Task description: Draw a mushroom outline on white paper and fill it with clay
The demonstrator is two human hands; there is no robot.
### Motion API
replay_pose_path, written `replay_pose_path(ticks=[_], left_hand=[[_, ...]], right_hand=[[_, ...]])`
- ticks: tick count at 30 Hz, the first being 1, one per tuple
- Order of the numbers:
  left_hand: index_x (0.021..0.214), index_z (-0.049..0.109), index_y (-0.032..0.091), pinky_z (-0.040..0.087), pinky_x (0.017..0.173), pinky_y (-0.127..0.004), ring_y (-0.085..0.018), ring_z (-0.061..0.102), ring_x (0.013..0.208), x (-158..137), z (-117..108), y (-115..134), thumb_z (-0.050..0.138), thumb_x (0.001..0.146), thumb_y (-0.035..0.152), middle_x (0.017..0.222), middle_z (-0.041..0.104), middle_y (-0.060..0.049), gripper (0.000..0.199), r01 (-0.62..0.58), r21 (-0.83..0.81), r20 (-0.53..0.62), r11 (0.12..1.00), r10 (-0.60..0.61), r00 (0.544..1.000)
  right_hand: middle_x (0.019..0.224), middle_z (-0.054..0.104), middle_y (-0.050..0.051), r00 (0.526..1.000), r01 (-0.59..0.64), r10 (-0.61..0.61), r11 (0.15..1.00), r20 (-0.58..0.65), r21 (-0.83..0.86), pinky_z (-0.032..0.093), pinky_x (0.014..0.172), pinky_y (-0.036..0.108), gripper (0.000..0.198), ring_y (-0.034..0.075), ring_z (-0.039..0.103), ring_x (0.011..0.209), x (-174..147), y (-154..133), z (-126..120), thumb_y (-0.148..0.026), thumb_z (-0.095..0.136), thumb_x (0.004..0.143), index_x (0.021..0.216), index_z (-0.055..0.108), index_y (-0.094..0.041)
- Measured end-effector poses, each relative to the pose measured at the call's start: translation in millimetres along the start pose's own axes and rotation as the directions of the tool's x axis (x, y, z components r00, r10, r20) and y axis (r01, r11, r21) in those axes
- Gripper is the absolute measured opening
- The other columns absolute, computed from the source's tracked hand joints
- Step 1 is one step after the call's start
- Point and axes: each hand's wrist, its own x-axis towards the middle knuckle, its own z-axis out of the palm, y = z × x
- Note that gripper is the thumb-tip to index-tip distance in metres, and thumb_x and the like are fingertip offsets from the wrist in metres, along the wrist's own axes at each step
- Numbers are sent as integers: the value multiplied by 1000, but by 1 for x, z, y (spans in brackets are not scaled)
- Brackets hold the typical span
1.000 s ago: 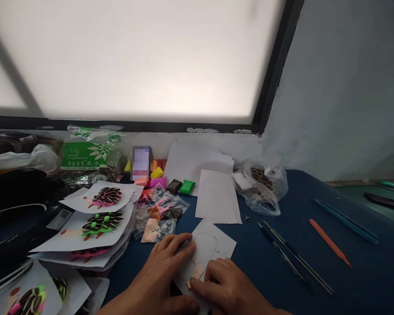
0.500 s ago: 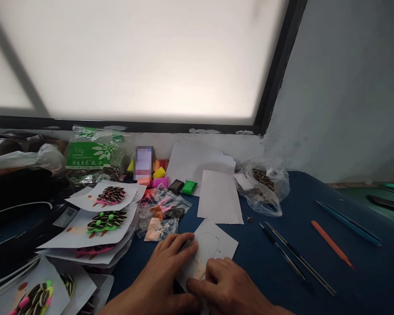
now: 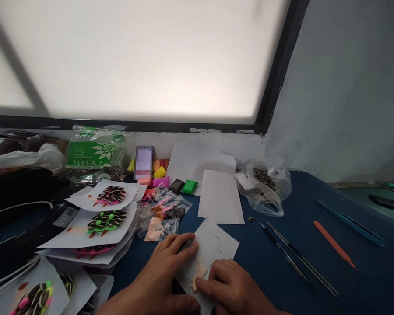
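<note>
Peach clay point(image 3: 199, 272) lies in a small, bumpy strip on a white card point(image 3: 229, 241), near a thin dark drawn line point(image 3: 210, 232), between the two hands. The left hand point(image 3: 166, 272) rests over the card's left edge, with its thumb wide apart from its long fingers. The right hand point(image 3: 234, 284) has curled fingers, and one tip touches the clay, but I cannot tell if it pinches any.

Peach clay point(image 3: 200, 270) matt; card point(image 3: 228, 240) smooth paper; green bag point(image 3: 85, 154) glossy plastic.
</note>
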Motion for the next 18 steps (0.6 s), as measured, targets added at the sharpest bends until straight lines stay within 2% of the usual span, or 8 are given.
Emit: replay_pose_path(ticks=[4, 7, 9, 11, 12, 14, 18], left_hand=[[146, 50, 24, 29, 113, -60, -45, 28, 142, 3, 4, -4, 87, 65, 43, 157, 37, -13, 91, 8, 33, 31, 999, -9, 999], [146, 50, 25, 30, 113, -59, -43, 29, 142, 4, 5, -6, 86, 67, 46, 157, 39, -12, 89, -27, 29, -15, 999, 28, 1000], [147, 49, 26, 30, 113, -58, -43, 30, 142, 4, 3, -3, 86, 69, 44, 157, 39, -11, 88, -30, 24, -14, 999, 30, 999], [146, 50, 23, 31, 113, -59, -44, 30, 142, 4, -1, 2, 88, 65, 38, 156, 39, -13, 91, 9, 38, 35, 999, -10, 999], [146, 50, 23, 31, 113, -58, -44, 30, 142, 4, -2, 5, 88, 64, 36, 156, 39, -14, 91, 28, 44, 47, 999, -30, 998], [146, 50, 24, 31, 113, -59, -44, 29, 143, 4, -4, 8, 87, 65, 35, 157, 38, -14, 89, 44, 44, 51, 998, -47, 998], [146, 50, 24, 31, 112, -62, -46, 28, 143, 1, -5, 6, 84, 69, 45, 157, 38, -14, 87, 24, 9, 35, 1000, -25, 999]], right_hand=[[68, 51, 1, 997, 58, -64, 993, -47, -105, 24, 54, 27, 25, 14, 41, 57, -4, 2, 13, -16, 44, 93, 99, 68, -21], [66, 50, 1, 994, 43, -55, 993, -97, -114, 22, 54, 27, 25, 14, 40, 56, -4, 4, 13, -19, 45, 93, 94, 69, -22], [71, 55, 2, 999, 40, -40, 999, 18, -15, 27, 55, 26, 25, 15, 47, 59, -2, 3, 5, -16, 48, 91, 103, 69, -23], [78, 63, 3, 997, -39, 26, 986, 78, 165, 35, 61, 26, 32, 14, 54, 62, 1, 2, -5, -10, 43, 93, 111, 67, -21], [78, 63, 4, 996, -59, 44, 977, 77, 204, 36, 61, 26, 35, 14, 55, 63, 2, 1, -9, -9, 41, 93, 112, 67, -21], [76, 63, 4, 995, -75, 60, 979, 85, 190, 34, 59, 26, 36, 15, 55, 61, 4, 0, -12, -10, 41, 92, 115, 67, -21], [72, 57, 2, 989, -48, 45, 999, 142, 22, 25, 55, 27, 31, 15, 48, 57, 7, -2, -6, -15, 49, 87, 108, 69, -23]])
